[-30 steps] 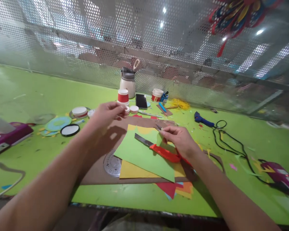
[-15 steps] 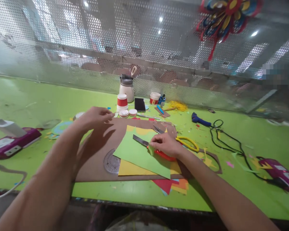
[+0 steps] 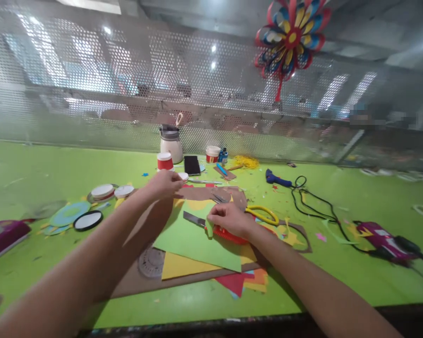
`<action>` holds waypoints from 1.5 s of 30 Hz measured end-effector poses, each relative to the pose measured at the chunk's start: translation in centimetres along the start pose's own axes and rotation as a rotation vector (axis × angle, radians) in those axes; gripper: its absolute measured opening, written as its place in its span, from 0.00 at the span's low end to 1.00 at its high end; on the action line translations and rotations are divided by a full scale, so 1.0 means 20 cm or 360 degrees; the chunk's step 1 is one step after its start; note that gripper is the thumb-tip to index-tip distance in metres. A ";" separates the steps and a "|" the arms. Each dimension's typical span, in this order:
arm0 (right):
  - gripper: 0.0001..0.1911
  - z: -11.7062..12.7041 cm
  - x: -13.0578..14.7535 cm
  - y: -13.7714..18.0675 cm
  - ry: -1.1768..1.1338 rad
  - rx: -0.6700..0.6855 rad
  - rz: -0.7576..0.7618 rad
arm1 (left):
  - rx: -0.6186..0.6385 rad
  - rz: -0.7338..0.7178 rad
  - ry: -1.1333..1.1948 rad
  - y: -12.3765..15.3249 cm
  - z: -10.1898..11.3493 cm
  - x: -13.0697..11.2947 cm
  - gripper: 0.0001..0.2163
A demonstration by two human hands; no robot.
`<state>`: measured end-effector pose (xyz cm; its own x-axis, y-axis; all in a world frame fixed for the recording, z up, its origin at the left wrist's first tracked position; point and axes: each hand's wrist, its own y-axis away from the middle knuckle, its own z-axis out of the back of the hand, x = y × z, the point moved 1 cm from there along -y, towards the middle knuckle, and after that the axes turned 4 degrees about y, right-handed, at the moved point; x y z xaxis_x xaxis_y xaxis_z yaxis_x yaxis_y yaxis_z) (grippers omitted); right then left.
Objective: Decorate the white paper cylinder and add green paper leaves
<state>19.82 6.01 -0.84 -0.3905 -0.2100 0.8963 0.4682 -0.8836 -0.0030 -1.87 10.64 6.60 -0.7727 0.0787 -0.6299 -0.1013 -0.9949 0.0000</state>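
My right hand (image 3: 232, 219) is over the large green paper (image 3: 193, 246), its fingers pinched on a small green paper piece (image 3: 209, 229). Beneath it lie scissors with a dark blade (image 3: 193, 218) and, apparently, a red handle (image 3: 231, 235); I cannot tell whether the palm rests on them. My left hand (image 3: 165, 184) is stretched forward by the red-and-white tub (image 3: 165, 162) and a small white lid (image 3: 183, 177). Its fingers are bent and drawn together, their tips partly hidden. Yellow paper (image 3: 183, 267) shows under the green sheet, on a brown board (image 3: 127, 284).
Yellow-handled scissors (image 3: 262, 213) lie right of my right hand. A clear protractor (image 3: 151, 262) is by the paper's left edge. Further right are a blue glue gun (image 3: 278, 179) and its black cord. At the back stand a jug (image 3: 171, 146) and a phone (image 3: 192, 165).
My left hand has moved right, to the front of the red-and-white tub and over the lids. The right hand keeps its place with the green piece. The whole view has shifted.
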 end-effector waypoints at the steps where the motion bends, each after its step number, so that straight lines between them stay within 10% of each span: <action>1: 0.07 0.00 0.00 0.00 0.0025 0.0006 0.0015 | -0.0013 0.0029 -0.0072 -0.07 -0.01 0.01 0.10; 17: 0.07 -0.01 0.04 0.01 0.0323 -0.0066 0.0124 | 0.0507 0.0205 -0.0060 -0.68 -0.40 -0.09 0.15; 28: 0.07 -0.02 0.05 0.00 0.0454 -0.0097 0.0209 | 0.0444 0.0171 0.0454 -0.69 -0.28 0.10 0.15; 45: 0.05 0.00 0.07 0.03 0.0148 -0.0142 0.0064 | 0.0393 0.0266 0.0740 -0.57 -0.30 0.06 0.16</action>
<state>19.52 5.26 0.50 -0.4468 -0.2800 0.8497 0.4139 -0.9067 -0.0812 2.14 21.78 1.32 -0.4381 -0.1713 -0.8825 -0.1880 -0.9425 0.2763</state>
